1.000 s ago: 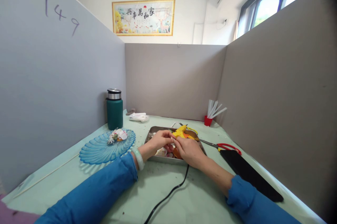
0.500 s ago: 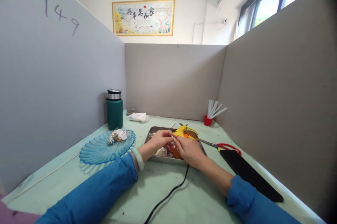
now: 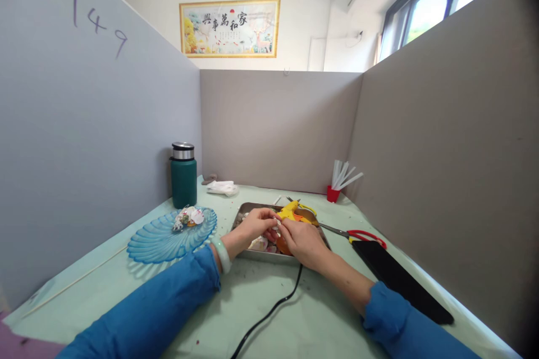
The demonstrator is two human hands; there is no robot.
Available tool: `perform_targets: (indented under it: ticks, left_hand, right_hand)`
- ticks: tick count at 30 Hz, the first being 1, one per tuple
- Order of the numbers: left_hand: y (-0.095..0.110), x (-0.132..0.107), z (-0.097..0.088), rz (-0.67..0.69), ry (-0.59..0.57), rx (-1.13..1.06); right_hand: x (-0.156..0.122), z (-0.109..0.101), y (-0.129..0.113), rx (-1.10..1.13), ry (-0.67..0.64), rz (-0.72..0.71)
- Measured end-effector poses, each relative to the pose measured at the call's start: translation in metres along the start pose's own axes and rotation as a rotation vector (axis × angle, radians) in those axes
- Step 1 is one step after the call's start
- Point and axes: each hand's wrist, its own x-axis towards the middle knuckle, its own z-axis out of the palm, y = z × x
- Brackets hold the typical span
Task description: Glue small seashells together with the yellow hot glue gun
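My left hand [image 3: 257, 226] and my right hand [image 3: 304, 240] meet above a metal tray [image 3: 269, 258], their fingertips pinched together. Between them shows a bit of something small and whitish, mostly hidden by the fingers, so its kind is unclear. In the tray lie pale shells [image 3: 258, 244] and an orange-brown piece [image 3: 283, 245], partly covered by my hands. A yellow glue gun [image 3: 289, 210] rests at the tray's far side, just beyond my right fingers. The black cord [image 3: 273, 307] runs from the tray's front edge toward me.
Left of the tray, a blue scalloped glass plate [image 3: 155, 244] carries a cluster of shells [image 3: 189, 217]. Behind it stands a green bottle [image 3: 183, 179]. To the right are red-handled scissors [image 3: 366, 237], a black flat case [image 3: 402, 280] and a red cup [image 3: 333, 194] of white sticks. Grey partitions [image 3: 278, 128] enclose the table.
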Motion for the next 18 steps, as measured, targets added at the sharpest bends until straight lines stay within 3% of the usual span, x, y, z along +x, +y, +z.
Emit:
perform_targets:
  ticks: [18]
  left_hand:
    - [-0.0033,0.0006,-0.0019,0.017,-0.042,0.052]
  right_hand:
    - [0.0007,0.0048,0.0021,0.01,0.033,-0.015]
